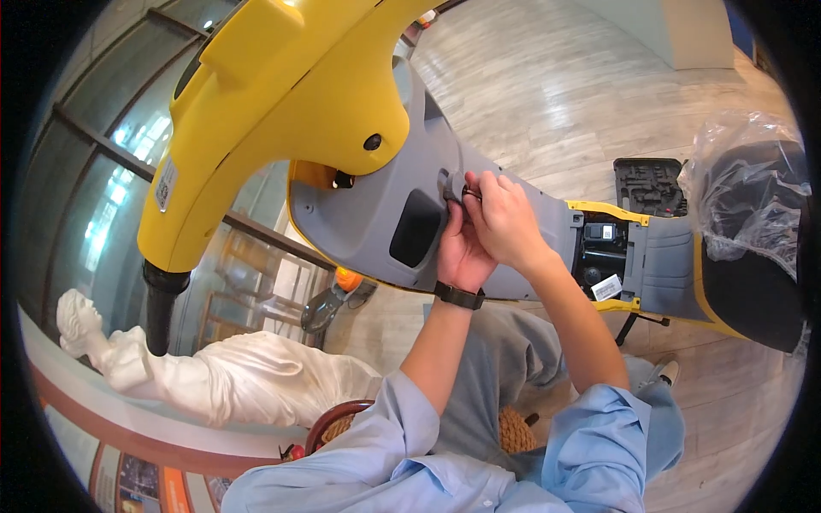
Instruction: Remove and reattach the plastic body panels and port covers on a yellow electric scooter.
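A yellow and grey electric scooter (496, 184) stands before me, and both my hands work at its grey inner front panel (342, 222). My right hand (509, 218) is closed, thumb and fingers pinching a small black part (471, 193) at a grey hook (451, 185) on the panel. Just below and left of it, my left hand (467, 255), with a dark band on its wrist, is closed with its fingertips near the hook. What the left fingers hold is hidden. A dark open recess (417, 229) lies in the panel left of my hands.
The yellow handlebar cover (256, 111) rises at upper left with a black grip (160, 308). Right of my arms is an open floorboard compartment (601, 256). A plastic-wrapped black seat (753, 205) and a black tool case (648, 184) are farther right. A white statue (248, 376) stands at left.
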`<state>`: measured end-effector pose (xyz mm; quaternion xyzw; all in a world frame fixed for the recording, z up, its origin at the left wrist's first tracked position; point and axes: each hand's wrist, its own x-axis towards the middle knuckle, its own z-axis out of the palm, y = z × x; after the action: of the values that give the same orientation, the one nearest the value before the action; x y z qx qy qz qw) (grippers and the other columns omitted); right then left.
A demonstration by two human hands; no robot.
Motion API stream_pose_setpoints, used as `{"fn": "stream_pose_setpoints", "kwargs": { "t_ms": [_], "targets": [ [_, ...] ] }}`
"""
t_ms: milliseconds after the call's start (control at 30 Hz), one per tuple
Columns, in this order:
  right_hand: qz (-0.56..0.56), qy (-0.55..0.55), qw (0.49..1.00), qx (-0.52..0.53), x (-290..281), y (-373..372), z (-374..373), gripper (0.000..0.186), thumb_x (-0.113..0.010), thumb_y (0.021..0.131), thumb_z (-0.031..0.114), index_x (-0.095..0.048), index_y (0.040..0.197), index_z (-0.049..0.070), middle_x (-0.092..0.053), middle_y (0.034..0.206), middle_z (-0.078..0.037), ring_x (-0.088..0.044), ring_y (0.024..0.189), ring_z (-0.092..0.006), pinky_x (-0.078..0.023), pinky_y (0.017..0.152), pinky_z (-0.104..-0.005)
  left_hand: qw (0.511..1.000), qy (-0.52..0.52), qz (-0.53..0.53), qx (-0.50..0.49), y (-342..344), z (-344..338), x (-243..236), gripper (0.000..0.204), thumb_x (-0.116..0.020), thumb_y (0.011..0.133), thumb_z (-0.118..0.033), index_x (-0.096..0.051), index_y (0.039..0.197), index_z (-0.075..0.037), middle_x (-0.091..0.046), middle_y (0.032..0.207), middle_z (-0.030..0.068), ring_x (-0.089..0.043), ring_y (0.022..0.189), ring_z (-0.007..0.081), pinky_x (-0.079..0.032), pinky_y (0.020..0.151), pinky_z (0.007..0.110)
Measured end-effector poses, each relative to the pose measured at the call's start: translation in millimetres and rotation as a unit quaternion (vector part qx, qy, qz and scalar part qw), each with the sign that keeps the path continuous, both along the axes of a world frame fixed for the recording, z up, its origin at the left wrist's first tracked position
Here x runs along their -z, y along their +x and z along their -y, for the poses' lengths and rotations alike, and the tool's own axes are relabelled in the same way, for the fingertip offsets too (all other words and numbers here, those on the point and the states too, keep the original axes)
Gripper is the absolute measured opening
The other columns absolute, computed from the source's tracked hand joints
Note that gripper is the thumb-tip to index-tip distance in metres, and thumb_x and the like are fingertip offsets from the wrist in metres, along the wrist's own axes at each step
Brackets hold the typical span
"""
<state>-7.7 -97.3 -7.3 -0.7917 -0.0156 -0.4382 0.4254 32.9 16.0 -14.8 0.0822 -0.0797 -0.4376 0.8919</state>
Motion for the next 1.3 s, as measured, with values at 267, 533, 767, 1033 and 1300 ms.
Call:
{"fn": "stream_pose_setpoints", "kwargs": {
  "t_ms": [267,533,767,1033,1300],
  "targets": [
    [0.099,-0.036,0.994,0.020,-0.8,8.2,3.5,0.013,-0.064,0.087,0.012,-0.060,0.094,0.002,-0.062,0.082,-0.014,-0.055,0.077,-0.0336,-0.045,0.069,-0.0440,0.995,0.030,0.090,0.024,-3.0,-2.5,-0.1,0.035,-0.054,0.101,-0.026,-0.057,0.134,-0.019,-0.058,0.137,-0.0048,-0.049,0.130,0.0134,-0.035,0.111,0.039],
    [0.031,-0.027,0.999,0.034,-3.4,1.0,-0.3,0.015,-0.060,0.091,0.016,-0.059,0.092,0.002,-0.061,0.080,-0.013,-0.056,0.079,-0.0329,-0.046,0.070,-0.0427,0.994,0.068,0.080,0.002,1.6,-7.8,-2.6,0.033,-0.052,0.101,-0.027,-0.059,0.132,-0.017,-0.060,0.136,-0.0040,-0.049,0.130,0.0138,-0.034,0.112,0.040],
    [0.073,0.061,0.993,-0.068,7.3,3.1,3.8,0.015,-0.056,0.091,0.008,-0.053,0.101,-0.001,-0.059,0.090,-0.021,-0.055,0.085,-0.0410,-0.047,0.075,-0.0459,0.997,0.058,0.058,-0.001,0.1,-4.3,-8.2,0.037,-0.048,0.103,-0.025,-0.054,0.138,-0.017,-0.056,0.141,-0.0033,-0.048,0.132,0.0135,-0.033,0.113,0.040],
    [0.114,0.126,0.985,-0.041,17.2,13.5,-2.9,0.014,-0.065,0.087,0.013,-0.059,0.094,0.003,-0.062,0.085,-0.015,-0.058,0.087,-0.0344,-0.048,0.074,-0.0438,1.000,0.013,-0.016,0.002,1.4,-4.1,-12.4,0.035,-0.051,0.101,-0.021,-0.057,0.134,-0.013,-0.061,0.135,-0.0016,-0.052,0.127,0.0145,-0.030,0.114,0.040],
    [0.049,-0.020,0.997,0.060,6.3,10.3,1.4,0.011,-0.064,0.087,0.014,-0.061,0.093,0.006,-0.062,0.082,-0.011,-0.056,0.079,-0.0300,-0.046,0.071,-0.0408,0.999,0.026,-0.018,0.037,-0.7,-3.5,-10.1,0.031,-0.054,0.100,-0.025,-0.061,0.128,-0.015,-0.062,0.132,-0.0030,-0.051,0.128,0.0152,-0.028,0.115,0.044]
  ]
}}
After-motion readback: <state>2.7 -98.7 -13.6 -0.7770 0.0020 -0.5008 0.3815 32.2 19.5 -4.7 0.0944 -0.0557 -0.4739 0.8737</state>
